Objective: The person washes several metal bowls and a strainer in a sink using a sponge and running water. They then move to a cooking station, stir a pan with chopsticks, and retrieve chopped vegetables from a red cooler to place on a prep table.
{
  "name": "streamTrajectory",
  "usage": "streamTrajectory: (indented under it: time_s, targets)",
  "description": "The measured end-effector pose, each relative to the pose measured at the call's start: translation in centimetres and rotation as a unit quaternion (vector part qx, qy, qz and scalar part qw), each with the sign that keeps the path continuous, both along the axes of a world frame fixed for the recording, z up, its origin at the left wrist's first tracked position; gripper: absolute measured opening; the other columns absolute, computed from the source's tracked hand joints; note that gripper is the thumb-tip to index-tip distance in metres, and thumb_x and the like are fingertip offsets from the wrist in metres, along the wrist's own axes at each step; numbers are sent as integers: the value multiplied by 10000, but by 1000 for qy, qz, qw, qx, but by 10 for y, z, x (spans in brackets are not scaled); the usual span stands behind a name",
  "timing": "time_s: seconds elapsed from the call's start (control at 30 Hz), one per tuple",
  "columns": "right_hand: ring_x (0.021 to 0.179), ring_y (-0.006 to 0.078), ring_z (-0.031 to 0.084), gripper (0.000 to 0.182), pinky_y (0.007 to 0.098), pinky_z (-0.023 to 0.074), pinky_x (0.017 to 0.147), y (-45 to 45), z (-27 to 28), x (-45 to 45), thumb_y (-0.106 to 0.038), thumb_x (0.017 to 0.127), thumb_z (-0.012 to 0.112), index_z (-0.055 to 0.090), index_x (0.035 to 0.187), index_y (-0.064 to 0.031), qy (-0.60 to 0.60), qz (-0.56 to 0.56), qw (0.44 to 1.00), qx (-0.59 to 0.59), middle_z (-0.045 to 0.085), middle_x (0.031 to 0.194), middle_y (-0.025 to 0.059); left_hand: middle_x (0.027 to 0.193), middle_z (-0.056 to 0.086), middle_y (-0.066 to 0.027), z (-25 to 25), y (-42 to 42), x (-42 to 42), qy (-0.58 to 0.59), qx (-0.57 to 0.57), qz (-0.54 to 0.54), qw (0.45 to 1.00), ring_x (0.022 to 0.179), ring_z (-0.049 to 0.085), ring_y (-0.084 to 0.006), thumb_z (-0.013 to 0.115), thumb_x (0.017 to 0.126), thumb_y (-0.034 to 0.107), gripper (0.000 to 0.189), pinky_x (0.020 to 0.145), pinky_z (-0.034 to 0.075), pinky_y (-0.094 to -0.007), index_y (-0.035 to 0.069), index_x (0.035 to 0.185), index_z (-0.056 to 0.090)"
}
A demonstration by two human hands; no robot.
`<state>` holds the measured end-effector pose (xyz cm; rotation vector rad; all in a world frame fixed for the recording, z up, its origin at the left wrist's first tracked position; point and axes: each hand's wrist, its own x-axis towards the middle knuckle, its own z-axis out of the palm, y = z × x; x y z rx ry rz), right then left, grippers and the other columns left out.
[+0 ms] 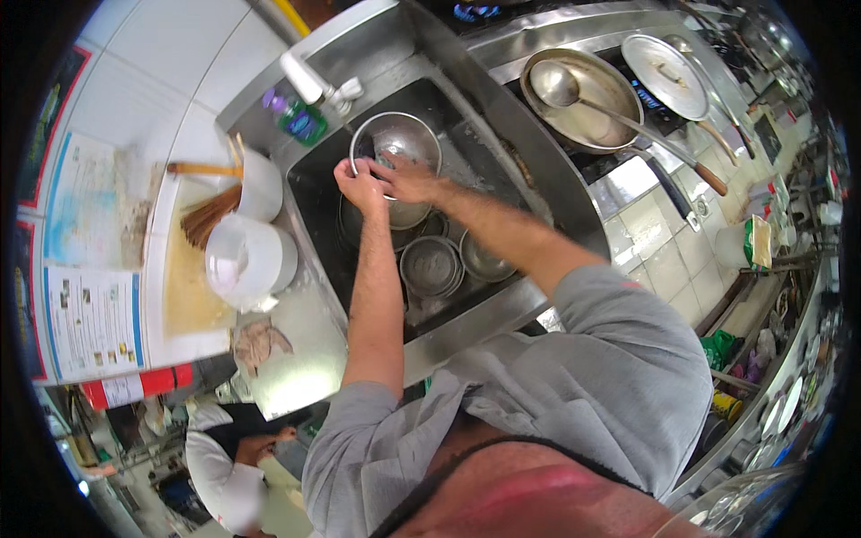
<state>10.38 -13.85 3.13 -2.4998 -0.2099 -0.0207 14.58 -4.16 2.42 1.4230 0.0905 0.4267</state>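
A stainless steel bowl [401, 124] is held tilted over the sink basin [471, 144], below the white tap [306, 77]. My left hand [363, 187] grips the bowl's near left rim. Inside the bowl lies my right hand [410, 178], slightly blurred, its fingers against the inner wall. A small greenish patch shows by those fingers; whether they hold a scrubbing pad is hidden. Below the bowl, a stack of round metal pans [430, 267] and another metal bowl [483, 259] sit in the sink, with more cookware partly covered by my hands and the bowl.
Behind the tap end stands a green soap bottle [303, 122] with a purple pump. White plastic tubs [252, 259] and a straw brush [212, 215] line the left ledge. A frying pan [599, 131] with a ladle [555, 84] rests on the stove at right. Another person [225, 464] is at lower left.
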Motion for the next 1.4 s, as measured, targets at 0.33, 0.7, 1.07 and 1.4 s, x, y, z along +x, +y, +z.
streamTrajectory:
  time_s: [0.33, 0.7, 1.07, 1.4]
  targets:
    - [903, 412, 512, 273, 528, 381, 789, 24, -15, 45, -291, 813, 546, 561, 1039, -137, -90, 35, 980, 172, 521, 1069, 170, 924, 651, -98, 35, 18, 2, 37, 19, -51, 998, 778, 587, -149, 506, 855, 35, 268, 724, 469, -289, -16, 1106, 582]
    - [978, 379, 477, 640, 431, 380, 867, 38, -3, 32, -168, 681, 670, 409, 1258, -84, -111, 49, 917, 380, 448, 1127, 171, 929, 616, -64, 30, 29, -9, 96, -41, -41, 994, 795, 542, -119, 525, 883, 84, 230, 724, 443, -263, -36, 1069, 588]
    - [1130, 376, 389, 354, 450, 391, 893, 31, -4, 38, -251, 775, 582, 554, 1126, -283, -125, -139, 978, 97, 420, 1217, 143, 1020, 625, -114, 44, 16, -25, -72, 220, -8, 973, 897, 589, -178, 549, 837, 58, 259, 805, 446, -299, -1, 1084, 599]
    - [1119, 339, 465, 510, 419, 390, 928, -13, 16, -31, -237, 730, 630, 478, 1211, -159, -56, -148, 987, -17, 465, 1214, 204, 1044, 605, -116, 38, 48, -27, 42, -135, -22, 990, 928, 591, -238, 490, 797, -47, 317, 838, 457, -347, -2, 1101, 570]
